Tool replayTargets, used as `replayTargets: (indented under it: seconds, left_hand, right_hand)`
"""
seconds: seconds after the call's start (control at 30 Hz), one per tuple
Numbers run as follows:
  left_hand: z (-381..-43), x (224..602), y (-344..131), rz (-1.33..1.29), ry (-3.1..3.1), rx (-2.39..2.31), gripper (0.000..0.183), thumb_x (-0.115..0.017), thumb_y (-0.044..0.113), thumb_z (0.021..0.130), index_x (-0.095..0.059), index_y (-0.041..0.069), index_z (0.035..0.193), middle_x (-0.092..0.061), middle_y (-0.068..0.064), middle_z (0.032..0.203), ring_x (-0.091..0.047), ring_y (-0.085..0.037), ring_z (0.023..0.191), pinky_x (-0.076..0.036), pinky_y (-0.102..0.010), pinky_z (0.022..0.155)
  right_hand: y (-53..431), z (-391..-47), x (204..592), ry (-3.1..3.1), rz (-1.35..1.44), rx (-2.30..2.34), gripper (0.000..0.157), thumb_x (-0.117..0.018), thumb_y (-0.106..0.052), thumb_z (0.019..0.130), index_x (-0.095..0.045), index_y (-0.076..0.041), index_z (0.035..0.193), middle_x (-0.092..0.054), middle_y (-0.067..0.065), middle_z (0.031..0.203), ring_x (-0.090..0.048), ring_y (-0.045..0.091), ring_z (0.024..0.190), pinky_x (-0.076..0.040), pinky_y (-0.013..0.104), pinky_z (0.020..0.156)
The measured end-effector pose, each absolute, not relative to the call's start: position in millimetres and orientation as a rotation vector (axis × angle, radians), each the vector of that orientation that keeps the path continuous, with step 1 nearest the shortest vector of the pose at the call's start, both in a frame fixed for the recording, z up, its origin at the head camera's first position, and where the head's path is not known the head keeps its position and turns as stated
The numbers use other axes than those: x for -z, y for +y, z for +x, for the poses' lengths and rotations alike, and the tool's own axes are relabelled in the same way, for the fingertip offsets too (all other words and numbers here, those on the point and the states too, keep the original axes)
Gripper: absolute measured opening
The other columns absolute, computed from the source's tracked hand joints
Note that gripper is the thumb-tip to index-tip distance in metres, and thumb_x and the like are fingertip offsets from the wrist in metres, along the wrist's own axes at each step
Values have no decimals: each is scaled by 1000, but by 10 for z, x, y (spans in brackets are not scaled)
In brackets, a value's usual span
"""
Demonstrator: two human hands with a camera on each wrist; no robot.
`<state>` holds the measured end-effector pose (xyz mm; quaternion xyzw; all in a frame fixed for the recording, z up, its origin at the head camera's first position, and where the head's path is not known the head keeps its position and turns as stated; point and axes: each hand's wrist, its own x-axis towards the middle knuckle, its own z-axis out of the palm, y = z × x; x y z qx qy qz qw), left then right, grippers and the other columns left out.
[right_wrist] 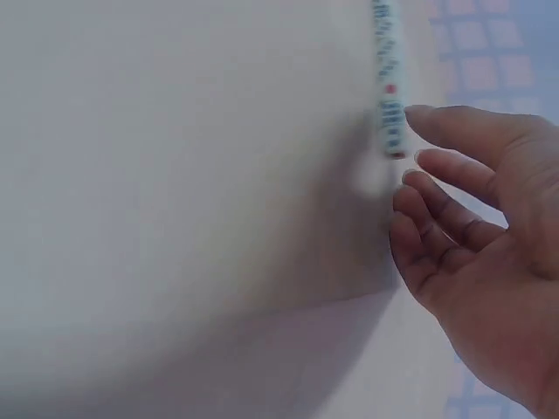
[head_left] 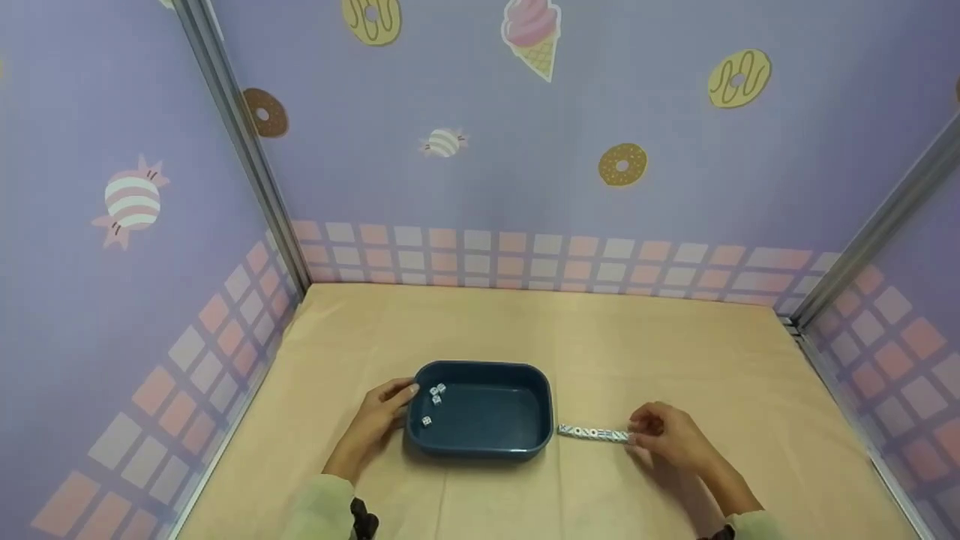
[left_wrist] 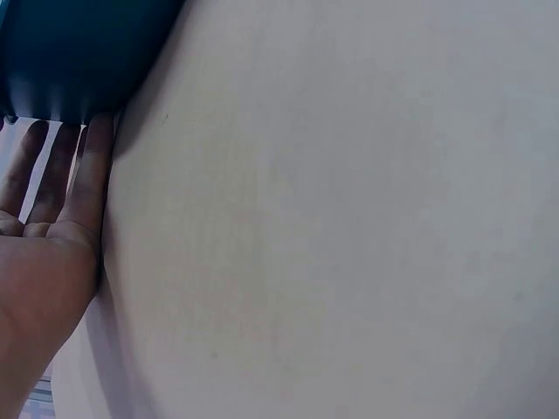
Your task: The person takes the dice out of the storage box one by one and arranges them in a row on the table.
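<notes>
A dark blue rectangular tray [head_left: 480,452] sits on the table with several small white dice [head_left: 436,400] along its left side. My left hand [head_left: 373,420] rests against the tray's left wall, a fingertip at the rim. In the left wrist view, straight fingers [left_wrist: 92,175] reach the tray's outer wall [left_wrist: 79,70]. Right of the tray, a straight row of dice [head_left: 592,433] with blue and red pips lies on the table. My right hand [head_left: 671,439] is at the row's right end, its fingers loosely bent and the thumb close beside the end dice [right_wrist: 390,113]; contact is unclear.
The table [head_left: 465,322] has a pale beige cover. Patterned purple panels [head_left: 480,187] enclose it at the back and both sides, with metal posts [head_left: 247,142] at the back corners. The tray's right wall stands right beside the row's left end.
</notes>
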<state>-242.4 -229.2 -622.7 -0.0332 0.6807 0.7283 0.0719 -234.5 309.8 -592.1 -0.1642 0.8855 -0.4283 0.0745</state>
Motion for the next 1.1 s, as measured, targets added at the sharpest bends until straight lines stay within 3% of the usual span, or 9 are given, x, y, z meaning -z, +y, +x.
replayTargets:
  seconds: [0.2, 0.5, 0.67, 1.1]
  left_hand:
    - [-2415, 6222, -2297, -101, 2078, -2182, 51, -72, 32, 104, -62, 2, 144, -63, -22, 137, -72, -30, 112, -62, -36, 87]
    - [-2418, 6227, -2293, -119, 2042, -2197, 51, -73, 31, 103, -62, 2, 143, -63, -21, 137, -72, -31, 112, -62, -36, 88]
    - [-2431, 6224, -2278, -109, 2054, -2189, 50, -73, 32, 103, -63, 3, 143, -63, -21, 138, -71, -31, 115, -61, -36, 90]
    - [-2434, 6219, -2296, -101, 1999, -2214, 49, -71, 29, 105, -61, 0, 143, -63, -19, 135, -72, -30, 111, -62, -36, 88]
  right_hand:
    - [2713, -2452, 5758, 2758, -599, 1410, 25, -79, 2, 91, -69, 5, 113, -70, 17, 104, -66, 25, 91, -58, 33, 80]
    - [1666, -2567, 5696, 2715, -841, 1603, 22, -84, -2, 89, -73, 1, 107, -72, 9, 97, -70, 24, 85, -60, 36, 73]
    - [1114, -2590, 5759, 2706, -1031, 1520, 25, -85, -7, 89, -73, 1, 110, -72, 9, 102, -70, 22, 90, -60, 36, 78]
    - [56, -2619, 5791, 2642, -923, 1348, 24, -82, -11, 93, -76, -1, 115, -71, 7, 106, -68, 17, 96, -58, 30, 86]
